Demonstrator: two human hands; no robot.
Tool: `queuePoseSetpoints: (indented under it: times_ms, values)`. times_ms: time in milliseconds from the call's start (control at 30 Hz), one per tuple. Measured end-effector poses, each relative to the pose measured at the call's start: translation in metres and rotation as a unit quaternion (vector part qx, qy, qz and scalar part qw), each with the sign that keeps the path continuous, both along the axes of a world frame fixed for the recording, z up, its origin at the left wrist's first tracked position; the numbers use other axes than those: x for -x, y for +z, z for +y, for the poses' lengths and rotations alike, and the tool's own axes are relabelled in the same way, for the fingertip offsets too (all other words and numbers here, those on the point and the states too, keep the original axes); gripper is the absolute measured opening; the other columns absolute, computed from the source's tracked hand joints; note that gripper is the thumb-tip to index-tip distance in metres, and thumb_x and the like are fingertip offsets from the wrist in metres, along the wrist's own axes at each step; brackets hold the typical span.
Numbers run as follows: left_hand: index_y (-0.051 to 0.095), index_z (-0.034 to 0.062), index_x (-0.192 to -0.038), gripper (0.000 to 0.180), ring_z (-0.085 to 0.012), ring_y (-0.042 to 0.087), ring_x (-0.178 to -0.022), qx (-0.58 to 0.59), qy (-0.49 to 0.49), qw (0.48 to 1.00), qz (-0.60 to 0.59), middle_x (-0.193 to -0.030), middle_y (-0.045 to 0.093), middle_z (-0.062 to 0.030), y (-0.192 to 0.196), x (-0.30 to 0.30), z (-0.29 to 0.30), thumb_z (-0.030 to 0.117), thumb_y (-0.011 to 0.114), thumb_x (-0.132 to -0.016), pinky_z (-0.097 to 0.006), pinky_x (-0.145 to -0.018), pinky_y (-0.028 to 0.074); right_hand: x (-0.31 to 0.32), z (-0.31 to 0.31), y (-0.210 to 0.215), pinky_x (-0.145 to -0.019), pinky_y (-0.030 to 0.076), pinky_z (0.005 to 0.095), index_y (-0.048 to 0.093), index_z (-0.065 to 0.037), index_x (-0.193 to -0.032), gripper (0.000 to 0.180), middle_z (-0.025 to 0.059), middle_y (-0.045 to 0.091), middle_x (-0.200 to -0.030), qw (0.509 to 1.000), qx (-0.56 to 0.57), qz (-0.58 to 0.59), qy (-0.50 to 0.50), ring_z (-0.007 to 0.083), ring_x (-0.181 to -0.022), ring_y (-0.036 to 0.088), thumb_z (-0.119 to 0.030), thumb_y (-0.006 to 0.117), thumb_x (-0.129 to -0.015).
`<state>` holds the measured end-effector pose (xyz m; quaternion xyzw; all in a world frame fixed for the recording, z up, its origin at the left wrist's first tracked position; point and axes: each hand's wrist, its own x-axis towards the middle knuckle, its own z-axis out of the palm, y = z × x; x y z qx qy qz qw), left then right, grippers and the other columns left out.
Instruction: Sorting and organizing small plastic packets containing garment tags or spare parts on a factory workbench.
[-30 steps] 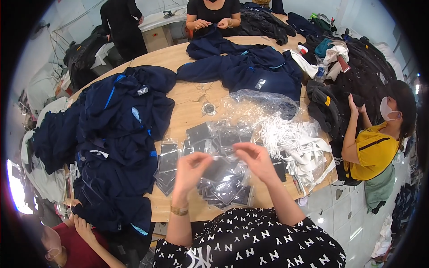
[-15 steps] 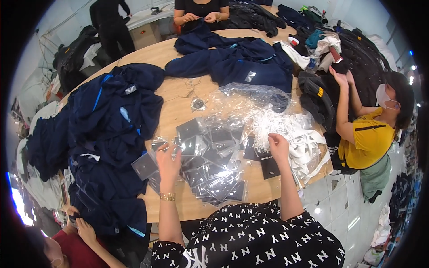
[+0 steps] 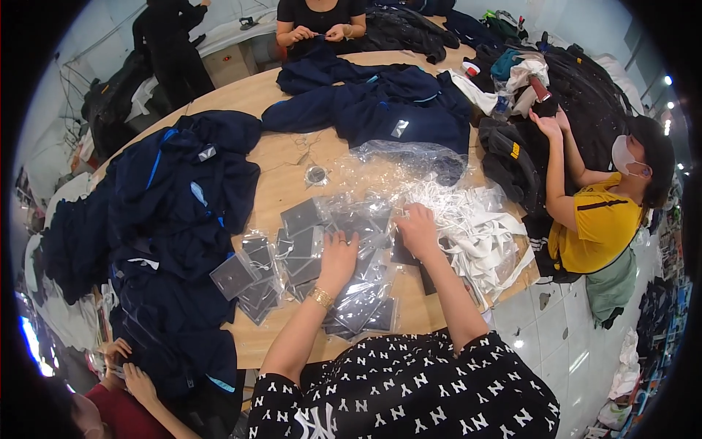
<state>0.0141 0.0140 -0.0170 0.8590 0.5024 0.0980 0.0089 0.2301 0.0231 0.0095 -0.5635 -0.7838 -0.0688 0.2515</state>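
Clear plastic packets with dark grey card-like inserts (image 3: 300,218) lie in a loose pile on the wooden table in front of me. My left hand (image 3: 341,257) rests over the middle of this pile, palm down, fingers spread on the plastic. At the pile's right edge is my right hand (image 3: 418,228), its fingers bent and drawn together; anything between them is hidden. Just beyond and right of that hand lies a heap of white strings and flat strips (image 3: 475,227). Black cards (image 3: 428,279) are partly covered by my right forearm.
Navy garments (image 3: 175,190) fill the table's left side, and more navy garments (image 3: 409,113) lie at the back. Crumpled clear plastic (image 3: 380,161) is beyond the packets. Co-workers sit at the far side (image 3: 319,22), the right (image 3: 596,227) and the lower left (image 3: 131,410).
My left hand has moved right, from the pile's left side onto its middle. My right hand has moved left, away from the white strings toward the packets. Packets on the left have shifted apart.
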Motion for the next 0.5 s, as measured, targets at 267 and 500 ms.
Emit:
queuePoseSetpoints:
  times_ms: [267,500]
  values:
    - [0.055,-0.0018,-0.100,0.033,-0.0379,0.042,-0.112,-0.036,-0.066,0.990,0.116,-0.095,0.058,-0.0235,0.019,-0.012,-0.008,0.025,0.051,-0.081,-0.045,-0.096,0.029,-0.005,0.004,-0.018,-0.097,0.028,0.0436,0.063,-0.008,-0.076,0.010,0.0098,0.052,-0.106,0.996,0.051,0.078,0.005,0.0297,-0.114,0.039,-0.007,0.059,-0.066]
    - [0.050,-0.0009,-0.090,0.025,-0.0390,0.048,-0.105,-0.017,-0.041,0.999,0.015,-0.105,0.053,-0.0262,0.002,-0.015,-0.029,0.023,0.051,-0.081,-0.045,-0.097,0.030,-0.007,-0.013,0.027,-0.070,0.047,0.0268,0.057,0.001,-0.081,0.005,0.0084,0.063,-0.081,0.802,0.115,0.586,0.018,0.0165,-0.075,0.060,-0.003,0.059,-0.079]
